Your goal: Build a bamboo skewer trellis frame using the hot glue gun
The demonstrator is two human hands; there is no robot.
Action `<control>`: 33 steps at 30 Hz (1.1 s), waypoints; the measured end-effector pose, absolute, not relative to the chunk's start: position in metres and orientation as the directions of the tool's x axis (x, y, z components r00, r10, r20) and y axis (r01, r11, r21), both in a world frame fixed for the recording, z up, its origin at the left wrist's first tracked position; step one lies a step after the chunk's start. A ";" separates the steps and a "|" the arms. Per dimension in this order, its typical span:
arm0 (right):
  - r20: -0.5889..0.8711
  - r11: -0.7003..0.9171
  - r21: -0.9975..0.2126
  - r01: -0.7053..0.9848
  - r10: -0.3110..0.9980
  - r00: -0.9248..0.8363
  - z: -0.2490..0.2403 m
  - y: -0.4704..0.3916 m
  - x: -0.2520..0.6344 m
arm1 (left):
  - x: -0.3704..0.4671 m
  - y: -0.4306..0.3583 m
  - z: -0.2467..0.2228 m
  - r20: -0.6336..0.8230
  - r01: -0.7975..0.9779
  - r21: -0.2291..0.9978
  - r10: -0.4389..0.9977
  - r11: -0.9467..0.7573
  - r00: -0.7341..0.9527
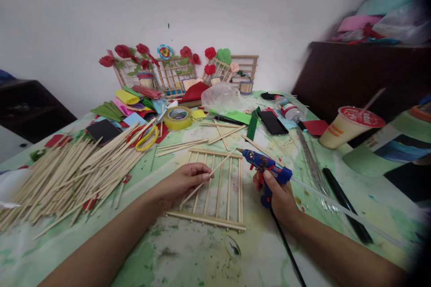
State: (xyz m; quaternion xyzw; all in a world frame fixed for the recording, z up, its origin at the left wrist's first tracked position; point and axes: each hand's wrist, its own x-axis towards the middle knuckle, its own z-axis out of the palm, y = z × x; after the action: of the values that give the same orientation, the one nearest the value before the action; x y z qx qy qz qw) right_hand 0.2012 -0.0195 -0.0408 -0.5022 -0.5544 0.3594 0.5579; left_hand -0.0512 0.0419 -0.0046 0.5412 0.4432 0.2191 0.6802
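Note:
My left hand (pixel 188 181) pinches a thin wooden stick (pixel 222 162) near its middle and tilts it up to the right. Under it a slatted frame of wooden sticks (pixel 205 219) lies flat on the table. My right hand (pixel 281 195) is wrapped round the handle of a blue hot glue gun (pixel 266 161), its trigger side turned left. The gun's nozzle is close to the stick's upper end; whether they touch I cannot tell. A long clear glue stick (pixel 333 205) juts from the gun's back, and a black cord hangs below.
Many loose sticks (pixel 63 179) pile up at left, with yellow-handled scissors (pixel 147 138) and tape (pixel 177 118) beyond. A phone (pixel 273 122), water bottle (pixel 288 108), drink cup (pixel 350 125) and black rod (pixel 346 206) lie or stand at right. Red paper flowers (pixel 123 51) on stick racks lean against the wall.

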 end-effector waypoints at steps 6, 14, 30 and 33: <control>0.266 0.247 -0.958 0.143 0.954 0.140 -0.038 -0.019 0.200 | -0.052 0.041 -0.005 -0.375 0.190 0.927 0.783 0.323 0.496; 0.252 0.232 -0.957 0.171 0.962 0.104 -0.045 -0.021 0.201 | -0.053 0.044 -0.007 -0.362 0.164 0.931 0.781 0.325 0.508; 0.232 0.210 -0.959 0.193 0.967 0.103 -0.044 -0.022 0.201 | -0.054 0.043 -0.008 -0.365 0.144 0.929 0.776 0.341 0.514; 0.250 0.227 -0.956 0.185 0.962 0.109 -0.042 -0.020 0.201 | -0.054 0.043 -0.006 -0.373 0.152 0.926 0.771 0.346 0.517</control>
State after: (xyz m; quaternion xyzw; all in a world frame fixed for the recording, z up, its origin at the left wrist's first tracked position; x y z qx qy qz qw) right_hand 0.2006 -0.0204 -0.0425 -0.5087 -0.5636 0.3573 0.5440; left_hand -0.0536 0.0435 -0.0063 0.5264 0.4381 0.2231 0.6937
